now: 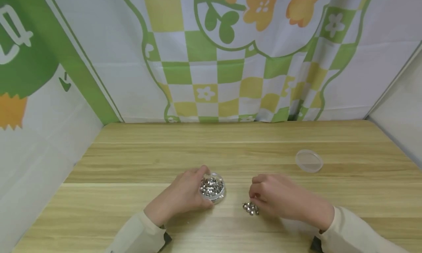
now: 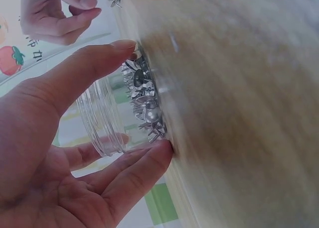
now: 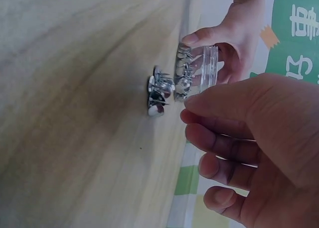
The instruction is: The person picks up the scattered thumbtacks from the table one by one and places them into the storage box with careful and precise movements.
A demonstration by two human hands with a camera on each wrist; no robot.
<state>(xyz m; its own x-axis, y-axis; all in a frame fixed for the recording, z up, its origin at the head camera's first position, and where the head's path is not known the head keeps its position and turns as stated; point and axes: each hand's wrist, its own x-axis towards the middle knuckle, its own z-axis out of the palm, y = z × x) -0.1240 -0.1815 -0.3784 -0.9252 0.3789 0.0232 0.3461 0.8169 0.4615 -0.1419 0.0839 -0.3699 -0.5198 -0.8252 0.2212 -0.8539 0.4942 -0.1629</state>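
My left hand (image 1: 188, 190) holds a clear round jar (image 1: 216, 198) on the table, thumb on one side and fingers on the other. Silver thumbtacks (image 1: 211, 187) lie heaped inside it; through the clear wall they show in the left wrist view. To the right of the jar is a small pile of loose thumbtacks (image 3: 159, 91) on the wood. Close by this pile is my right hand (image 1: 275, 194), its thumb tip near the index fingertip and the other fingers loosely curled (image 3: 222, 166). Nothing shows between its thumb and index finger in the right wrist view.
A clear round lid (image 1: 309, 161) lies flat on the wooden table (image 1: 148, 154), farther back and to the right. Behind the table hangs a green and yellow checked cloth (image 1: 227, 77), and a printed sheet (image 1: 49, 99) covers the left side.
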